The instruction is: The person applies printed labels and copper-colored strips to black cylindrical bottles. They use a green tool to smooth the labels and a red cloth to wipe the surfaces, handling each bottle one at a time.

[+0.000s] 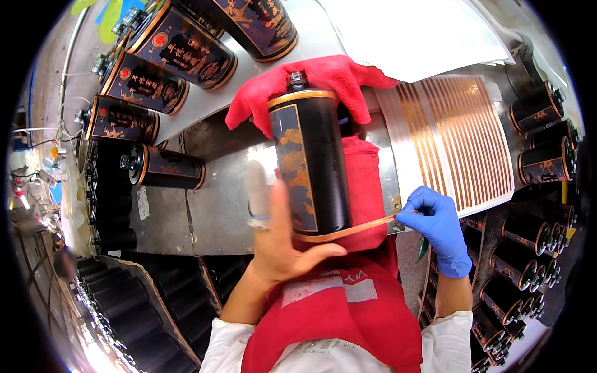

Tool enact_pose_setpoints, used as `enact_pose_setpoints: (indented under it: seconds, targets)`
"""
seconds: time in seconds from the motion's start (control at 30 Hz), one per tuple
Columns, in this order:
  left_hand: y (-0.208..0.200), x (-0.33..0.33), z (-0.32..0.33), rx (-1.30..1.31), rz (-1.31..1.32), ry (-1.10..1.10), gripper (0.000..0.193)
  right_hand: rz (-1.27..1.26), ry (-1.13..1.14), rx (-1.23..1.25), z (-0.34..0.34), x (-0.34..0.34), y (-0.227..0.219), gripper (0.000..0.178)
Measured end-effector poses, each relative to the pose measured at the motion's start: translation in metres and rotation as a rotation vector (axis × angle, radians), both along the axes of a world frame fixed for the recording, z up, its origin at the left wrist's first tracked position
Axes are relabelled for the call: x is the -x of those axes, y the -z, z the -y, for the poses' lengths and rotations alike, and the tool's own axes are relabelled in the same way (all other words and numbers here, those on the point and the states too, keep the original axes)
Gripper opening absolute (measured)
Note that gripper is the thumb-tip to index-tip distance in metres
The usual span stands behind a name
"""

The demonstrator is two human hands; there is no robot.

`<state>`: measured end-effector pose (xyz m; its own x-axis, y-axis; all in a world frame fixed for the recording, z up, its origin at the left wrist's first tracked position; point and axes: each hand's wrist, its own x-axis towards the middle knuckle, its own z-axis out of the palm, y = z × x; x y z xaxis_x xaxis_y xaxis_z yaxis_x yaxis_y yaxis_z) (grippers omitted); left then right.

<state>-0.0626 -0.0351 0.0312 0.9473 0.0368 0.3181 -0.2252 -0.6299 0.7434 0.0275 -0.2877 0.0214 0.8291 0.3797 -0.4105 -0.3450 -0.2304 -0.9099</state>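
A black bottle with a dark, gold-patterned label lies on a red cloth, its clear neck pointing away from me. Around its base end runs a gold adhesive strip, whose free end stretches off to the right. My right hand, in a blue glove, pinches that free end between thumb and fingertips. Beside the bottle's lower left is my bare left hand, fingers stretched and thumb spread below the base. Motion blurs its fingertips, so contact with the bottle is unclear.
A sheet of gold strips lies right of the cloth, below white paper. Similar labelled bottles stand at the upper left, with one lower down. Racked bottles line the right side; plain black ones fill crates at lower left.
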Motion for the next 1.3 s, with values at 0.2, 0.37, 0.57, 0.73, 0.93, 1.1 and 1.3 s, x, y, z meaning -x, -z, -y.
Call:
enact_pose_setpoints:
  seconds: [0.2, 0.37, 0.57, 0.73, 0.93, 1.1, 1.3]
  targets:
    - [-0.016, -0.026, 0.007, -0.485, 0.038, 0.103, 0.089, -0.027, 0.009, -0.076, 0.009, 0.002, 0.002, 0.01]
    - [0.004, -0.012, -0.007, -0.279, 0.022, 0.092, 0.096, -0.096, 0.001, -0.127, -0.012, 0.003, 0.003, 0.009]
    - [0.035, 0.006, -0.019, 0.069, -0.084, 0.029, 0.089, -0.103, -0.153, -0.217, -0.046, 0.006, -0.006, 0.01]
    - [-0.002, -0.008, 0.0, -0.089, 0.088, 0.003, 0.092, -0.058, -0.129, -0.199, -0.046, 0.009, 0.001, 0.01]
    - [-0.011, -0.026, 0.01, -0.47, 0.091, 0.09, 0.089, -0.085, -0.103, -0.173, -0.049, 0.009, -0.003, 0.009]
    - [0.024, 0.0, -0.01, -0.051, -0.042, 0.099, 0.101, -0.037, -0.123, -0.196, -0.059, 0.013, -0.011, 0.008]
    - [0.007, -0.009, 0.0, -0.005, 0.036, 0.051, 0.106, -0.028, -0.144, -0.167, -0.061, 0.014, -0.02, 0.006]
